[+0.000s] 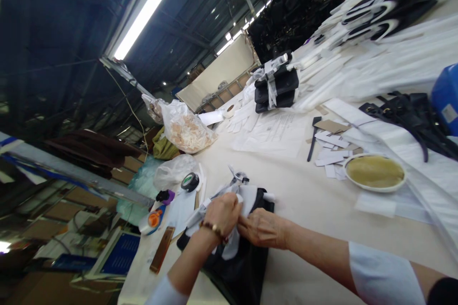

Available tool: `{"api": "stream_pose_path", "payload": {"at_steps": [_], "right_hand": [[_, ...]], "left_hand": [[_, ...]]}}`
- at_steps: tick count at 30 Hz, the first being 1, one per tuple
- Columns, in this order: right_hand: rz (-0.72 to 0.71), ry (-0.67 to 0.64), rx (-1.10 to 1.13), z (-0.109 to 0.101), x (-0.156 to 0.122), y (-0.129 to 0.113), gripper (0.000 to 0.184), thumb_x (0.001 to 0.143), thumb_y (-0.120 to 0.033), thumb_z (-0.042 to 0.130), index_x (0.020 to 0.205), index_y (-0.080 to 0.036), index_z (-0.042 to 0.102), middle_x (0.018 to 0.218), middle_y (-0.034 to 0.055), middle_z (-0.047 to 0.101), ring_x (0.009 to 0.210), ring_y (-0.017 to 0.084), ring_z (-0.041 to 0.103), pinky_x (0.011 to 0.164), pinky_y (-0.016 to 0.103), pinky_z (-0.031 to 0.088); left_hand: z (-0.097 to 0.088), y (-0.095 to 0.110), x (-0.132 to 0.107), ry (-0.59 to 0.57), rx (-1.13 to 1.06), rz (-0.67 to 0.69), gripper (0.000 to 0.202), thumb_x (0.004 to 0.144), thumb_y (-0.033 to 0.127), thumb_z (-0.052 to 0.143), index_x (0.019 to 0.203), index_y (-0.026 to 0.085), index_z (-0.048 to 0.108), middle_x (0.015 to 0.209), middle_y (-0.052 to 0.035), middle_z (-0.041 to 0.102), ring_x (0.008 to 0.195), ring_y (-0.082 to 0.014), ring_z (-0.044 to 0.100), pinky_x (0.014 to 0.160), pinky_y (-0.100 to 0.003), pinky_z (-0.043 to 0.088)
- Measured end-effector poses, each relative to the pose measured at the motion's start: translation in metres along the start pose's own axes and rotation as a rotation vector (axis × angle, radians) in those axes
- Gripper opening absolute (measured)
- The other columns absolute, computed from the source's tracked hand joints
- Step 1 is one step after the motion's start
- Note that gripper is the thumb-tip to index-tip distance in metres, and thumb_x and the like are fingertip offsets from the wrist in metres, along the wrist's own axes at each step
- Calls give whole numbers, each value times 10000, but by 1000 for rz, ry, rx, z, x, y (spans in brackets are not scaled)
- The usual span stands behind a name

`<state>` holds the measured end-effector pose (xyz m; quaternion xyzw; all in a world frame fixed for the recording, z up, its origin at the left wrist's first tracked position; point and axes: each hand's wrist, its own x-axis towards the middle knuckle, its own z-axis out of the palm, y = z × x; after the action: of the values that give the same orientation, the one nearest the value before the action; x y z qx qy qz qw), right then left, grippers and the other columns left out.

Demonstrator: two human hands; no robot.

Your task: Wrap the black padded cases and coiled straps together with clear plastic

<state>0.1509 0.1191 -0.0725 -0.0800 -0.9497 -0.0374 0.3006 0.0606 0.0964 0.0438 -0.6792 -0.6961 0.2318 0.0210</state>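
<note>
Both hands work close together over a bundle of black pieces (246,267) and white pieces (248,198) lying on the cream table (307,190). My left hand (223,212), with a bracelet at the wrist, is curled in a fist round a white strip. My right hand (263,228) pinches the white material right beside it, fingers pressed together. The view is strongly tilted.
A bowl of yellowish paste (375,172) and a black brush (313,139) lie to the right. A tied black stack (275,88), a clear bag of pale pieces (186,128), a tape roll (190,181), a bottle (153,219) and black straps (411,114) surround the spot.
</note>
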Motion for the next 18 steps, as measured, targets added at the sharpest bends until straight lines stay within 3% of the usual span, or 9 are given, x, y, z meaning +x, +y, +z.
{"api": "stream_pose_path", "payload": {"at_steps": [2, 4, 7, 10, 18], "right_hand": [[42, 7, 26, 1, -1, 2, 242, 836, -11, 323, 942, -103, 519, 872, 93, 612, 542, 154, 559, 365, 289, 261], [67, 9, 66, 3, -1, 3, 209, 826, -23, 347, 923, -117, 508, 820, 54, 600, 513, 130, 530, 367, 282, 244], [95, 9, 123, 7, 0, 5, 182, 798, -39, 380, 915, -124, 491, 842, 45, 592, 527, 110, 513, 392, 265, 259], [119, 12, 167, 9, 1, 8, 195, 762, -40, 392, 915, -129, 476, 855, 51, 581, 559, 109, 508, 428, 254, 277], [180, 43, 233, 18, 2, 9, 154, 756, -54, 403, 862, -157, 445, 757, 26, 551, 537, 104, 470, 450, 242, 253]], "left_hand": [[21, -10, -36, 161, -3, -49, 295, 926, 244, 287, 899, 170, 572, 887, -63, 619, 839, -173, 587, 751, -312, 449], [52, -17, -66, 492, -46, 96, 211, 871, 354, 433, 864, 187, 562, 795, -55, 597, 750, -197, 578, 662, -314, 447], [94, -19, -88, 761, -15, 66, 197, 834, 326, 492, 956, 175, 523, 889, -89, 584, 826, -247, 552, 697, -365, 424], [111, -17, -89, 814, -37, -14, 197, 819, 244, 489, 1002, 173, 498, 946, -100, 560, 892, -265, 525, 744, -386, 403], [110, -31, -90, 755, -178, -81, 216, 758, 113, 484, 954, 202, 504, 935, -69, 527, 883, -245, 496, 753, -376, 410]]}}
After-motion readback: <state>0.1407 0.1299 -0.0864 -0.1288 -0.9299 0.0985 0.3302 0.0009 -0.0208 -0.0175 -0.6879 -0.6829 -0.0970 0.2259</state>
